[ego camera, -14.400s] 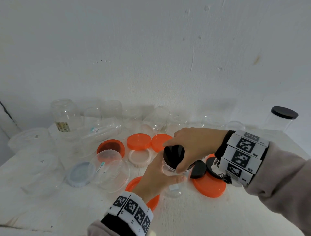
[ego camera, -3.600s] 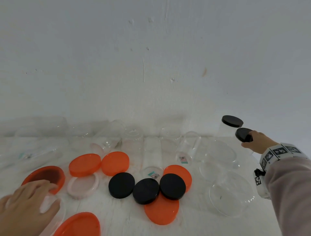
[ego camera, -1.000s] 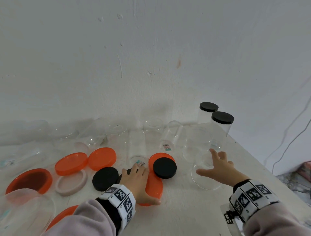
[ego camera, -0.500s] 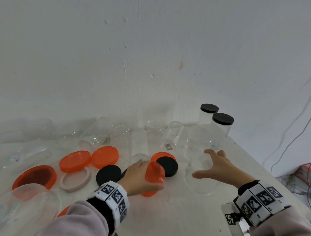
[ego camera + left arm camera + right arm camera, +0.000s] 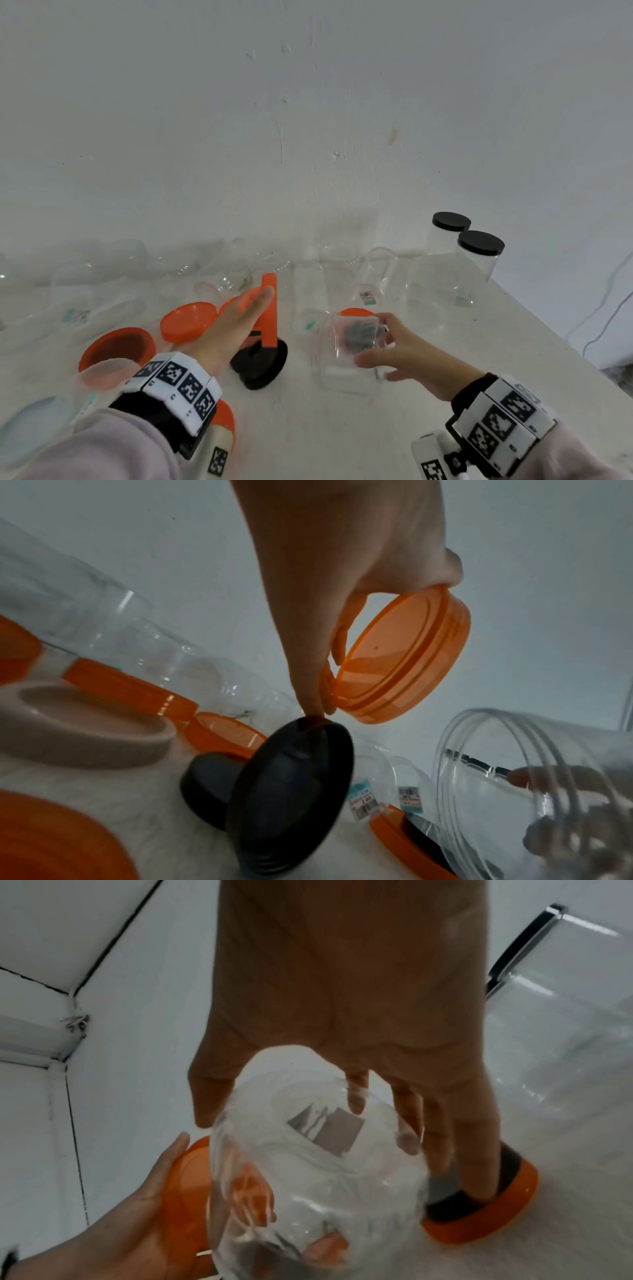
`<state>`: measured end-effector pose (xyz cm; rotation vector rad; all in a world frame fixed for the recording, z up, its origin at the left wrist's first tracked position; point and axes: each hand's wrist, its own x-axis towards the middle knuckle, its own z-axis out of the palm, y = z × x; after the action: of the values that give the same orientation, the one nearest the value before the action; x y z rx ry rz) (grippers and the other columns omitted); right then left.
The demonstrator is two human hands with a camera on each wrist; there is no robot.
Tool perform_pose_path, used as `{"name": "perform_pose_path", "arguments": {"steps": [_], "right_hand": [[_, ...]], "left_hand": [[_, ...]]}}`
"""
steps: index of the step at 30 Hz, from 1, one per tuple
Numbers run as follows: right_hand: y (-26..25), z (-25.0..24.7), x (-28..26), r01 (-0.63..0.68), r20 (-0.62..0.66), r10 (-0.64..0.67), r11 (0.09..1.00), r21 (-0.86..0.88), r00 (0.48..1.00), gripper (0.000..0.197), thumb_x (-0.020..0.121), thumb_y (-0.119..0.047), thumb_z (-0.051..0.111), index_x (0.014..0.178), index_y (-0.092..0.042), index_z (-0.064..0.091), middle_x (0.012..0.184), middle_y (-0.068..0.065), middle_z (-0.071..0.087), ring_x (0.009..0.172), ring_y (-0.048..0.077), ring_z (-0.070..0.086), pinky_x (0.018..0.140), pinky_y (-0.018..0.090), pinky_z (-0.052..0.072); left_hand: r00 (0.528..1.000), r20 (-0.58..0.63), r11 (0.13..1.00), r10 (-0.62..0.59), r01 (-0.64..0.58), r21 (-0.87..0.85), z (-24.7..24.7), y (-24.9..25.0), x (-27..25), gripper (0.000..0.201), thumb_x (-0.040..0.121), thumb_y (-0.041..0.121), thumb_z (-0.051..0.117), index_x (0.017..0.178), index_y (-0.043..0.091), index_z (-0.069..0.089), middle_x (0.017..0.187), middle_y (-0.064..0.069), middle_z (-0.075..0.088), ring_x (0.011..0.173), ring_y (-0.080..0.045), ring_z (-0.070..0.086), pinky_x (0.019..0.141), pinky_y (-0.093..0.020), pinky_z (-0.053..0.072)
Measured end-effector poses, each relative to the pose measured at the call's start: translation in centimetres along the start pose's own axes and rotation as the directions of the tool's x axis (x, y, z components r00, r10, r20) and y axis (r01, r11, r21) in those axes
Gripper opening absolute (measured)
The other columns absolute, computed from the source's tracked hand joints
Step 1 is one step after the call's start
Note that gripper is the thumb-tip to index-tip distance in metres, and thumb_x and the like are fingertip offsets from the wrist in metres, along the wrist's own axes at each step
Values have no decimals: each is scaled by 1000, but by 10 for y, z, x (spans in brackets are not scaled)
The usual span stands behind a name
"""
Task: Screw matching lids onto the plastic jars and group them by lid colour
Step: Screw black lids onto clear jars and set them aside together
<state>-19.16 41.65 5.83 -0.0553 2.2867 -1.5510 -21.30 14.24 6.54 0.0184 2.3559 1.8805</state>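
The left hand (image 5: pixel 236 329) holds a round orange plastic lid (image 5: pixel 404 656) on edge above the white surface (image 5: pixel 342 438), fingers and thumb closed round its rim; in the left wrist view its hollow underside faces the camera. Just below that hand a round black plastic lid (image 5: pixel 260 363) sits tilted, propped partly on a second black lid (image 5: pixel 205 783) that lies flat.

The right hand (image 5: pixel 407 349) grips a wide clear plastic jar (image 5: pixel 346 356) that lies tipped on its side, its open mouth turned toward the left hand. The fingers (image 5: pixel 441 1131) wrap over the jar's wall and the thumb presses its other side. Lid and jar are near each other but apart.

Behind the jar a further orange lid (image 5: pixel 486 1221) lies upside down with a black lid resting inside it. More orange lids (image 5: pixel 188 322) lie flat to the left, along with a pale pinkish ring-shaped lid (image 5: pixel 82 723). Several clear lidless jars (image 5: pixel 373 277) stand or lie along the white wall (image 5: pixel 308 120). At the far right of the surface two tall clear jars with black lids (image 5: pixel 479 253) stand upright, close together.
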Motion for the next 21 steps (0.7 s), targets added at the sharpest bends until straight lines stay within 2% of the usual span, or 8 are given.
{"name": "perform_pose_path", "arguments": {"steps": [2,4,7,11,13,16,19,21], "right_hand": [[-2,9,4,14,-20,-13,999,42,1000,81,43,-53,78,115,-40,44,112,-8,56,107,11,57,84,31,49],[-4,16,8,-8,-30,12,989,145,999,85,43,-48,81,118,-30,45,115,-4,59,107,13,60,85,34,51],[-7,24,10,-71,12,70,970,231,997,85,42,-38,84,117,-22,48,118,2,59,107,21,59,89,38,52],[-8,34,12,-75,97,61,985,153,993,60,53,-37,81,108,-24,62,107,-2,69,104,17,61,91,37,48],[-4,39,18,-75,49,72,995,60,996,68,54,-43,80,113,-20,56,114,3,61,106,19,58,95,39,49],[2,47,25,-93,-30,90,989,-115,995,76,46,-52,78,108,-20,49,102,0,49,93,14,52,91,33,49],[7,54,31,-115,-32,112,982,-147,993,89,47,-45,83,121,-21,39,106,-4,44,96,10,50,77,23,47],[10,59,36,-120,-29,117,981,-150,993,100,50,-39,85,132,-24,31,113,-5,41,103,13,49,78,22,47]], "left_hand": [[1000,-17,999,-14,13,-40,-9,-4,-4,113,51,93,53,141,27,40,135,5,53,125,-16,50,110,-41,37],[999,-30,999,-16,14,-48,-16,-7,-6,121,42,95,55,142,29,38,137,2,53,126,-18,51,110,-44,37],[998,-61,1000,-11,11,-10,-22,-12,-9,113,49,94,52,143,32,35,138,10,48,127,-14,47,110,-38,35],[997,-71,999,-9,12,44,-26,-13,-15,91,59,87,47,135,39,33,120,21,43,111,-3,45,89,-20,37],[998,-60,998,-23,26,60,-28,-12,-17,88,61,82,47,136,38,34,114,24,44,103,1,46,74,-14,38],[998,-44,993,-43,48,109,-29,-15,-19,87,65,76,47,142,36,32,105,29,43,97,4,47,66,-11,37],[997,-40,988,-62,67,141,-31,-18,-21,91,66,75,48,146,35,28,109,27,45,102,-3,48,77,-17,44],[997,-38,984,-72,77,159,-31,-20,-21,94,64,76,49,146,35,28,113,20,50,100,-7,53,89,-27,49]]}}
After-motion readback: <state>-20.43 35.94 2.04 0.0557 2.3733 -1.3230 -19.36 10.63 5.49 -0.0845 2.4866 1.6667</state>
